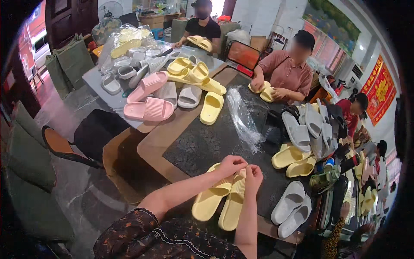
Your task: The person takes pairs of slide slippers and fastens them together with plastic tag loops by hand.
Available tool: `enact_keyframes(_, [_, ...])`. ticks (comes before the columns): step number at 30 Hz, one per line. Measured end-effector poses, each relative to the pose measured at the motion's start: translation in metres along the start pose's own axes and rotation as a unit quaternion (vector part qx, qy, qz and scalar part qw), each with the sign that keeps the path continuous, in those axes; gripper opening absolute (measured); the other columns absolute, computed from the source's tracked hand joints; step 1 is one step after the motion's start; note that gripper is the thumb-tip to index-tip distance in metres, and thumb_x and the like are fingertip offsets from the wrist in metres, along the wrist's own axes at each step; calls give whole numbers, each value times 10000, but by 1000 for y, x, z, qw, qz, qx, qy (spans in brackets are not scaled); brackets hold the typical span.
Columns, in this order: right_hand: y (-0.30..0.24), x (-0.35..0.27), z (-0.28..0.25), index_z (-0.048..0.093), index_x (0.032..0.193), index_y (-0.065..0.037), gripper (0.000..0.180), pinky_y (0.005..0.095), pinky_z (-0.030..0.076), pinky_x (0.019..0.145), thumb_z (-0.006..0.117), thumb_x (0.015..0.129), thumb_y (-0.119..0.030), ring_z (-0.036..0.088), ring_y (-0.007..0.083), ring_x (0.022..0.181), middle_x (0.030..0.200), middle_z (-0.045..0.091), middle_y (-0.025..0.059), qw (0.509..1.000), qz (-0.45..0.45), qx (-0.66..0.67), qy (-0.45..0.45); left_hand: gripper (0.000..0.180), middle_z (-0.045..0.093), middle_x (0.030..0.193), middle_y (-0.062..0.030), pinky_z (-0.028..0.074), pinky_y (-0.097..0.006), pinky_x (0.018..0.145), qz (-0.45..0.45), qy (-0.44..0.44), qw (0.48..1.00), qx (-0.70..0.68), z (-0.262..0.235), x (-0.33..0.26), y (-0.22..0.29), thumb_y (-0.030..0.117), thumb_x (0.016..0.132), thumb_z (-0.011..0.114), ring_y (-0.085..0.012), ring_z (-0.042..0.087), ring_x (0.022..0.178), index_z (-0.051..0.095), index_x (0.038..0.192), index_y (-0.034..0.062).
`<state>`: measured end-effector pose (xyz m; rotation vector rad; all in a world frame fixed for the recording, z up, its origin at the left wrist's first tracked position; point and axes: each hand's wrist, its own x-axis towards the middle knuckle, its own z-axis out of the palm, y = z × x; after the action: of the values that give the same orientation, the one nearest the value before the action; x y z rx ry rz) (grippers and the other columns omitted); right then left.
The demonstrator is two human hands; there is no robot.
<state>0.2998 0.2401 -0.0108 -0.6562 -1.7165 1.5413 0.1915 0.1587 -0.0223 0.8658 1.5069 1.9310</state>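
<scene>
A pair of pale yellow slide slippers lies side by side in front of me, the left slipper (206, 206) and the right slipper (230, 212), heels toward me and ribbed straps at the far end. My left hand (233, 165) is above the far end of the pair, with thumb and fingers pinched together. Right beside it, my right hand (254, 176) pinches too, over the right slipper's strap. Fingertips of both hands nearly meet. Anything small between them is too fine to make out, and the hands partly cover the toe ends.
Grey slippers (291, 206) lie to my right, near a green bottle (324, 179). Beyond stands a grey and yellow slipper pile (302, 129). Clear plastic bags (243, 123) lie mid-table. Pink slippers (152, 110) sit far left. Across the table, a person (286, 75) handles yellow slippers.
</scene>
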Motion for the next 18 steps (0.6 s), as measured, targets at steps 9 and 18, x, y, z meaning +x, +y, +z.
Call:
enact_keyframes(9, [6, -1, -3, 635, 871, -17, 68, 187, 411, 648, 650, 859, -82, 517, 41, 716, 793, 593, -29, 1000, 17, 7, -15, 171, 641, 742, 21, 459, -222, 638, -40, 3, 999, -27, -5, 2, -8, 177, 821, 693, -45, 551, 707, 689, 863, 11])
enact_keyframes(18, [3, -1, 21, 642, 873, 1, 71, 222, 456, 672, 650, 846, -65, 553, 64, 736, 775, 616, -11, 998, 1, -15, -56, 123, 640, 775, 2, 458, -238, 627, -109, -2, 994, 27, -31, -7, 18, 132, 817, 675, -78, 563, 689, 695, 858, 18])
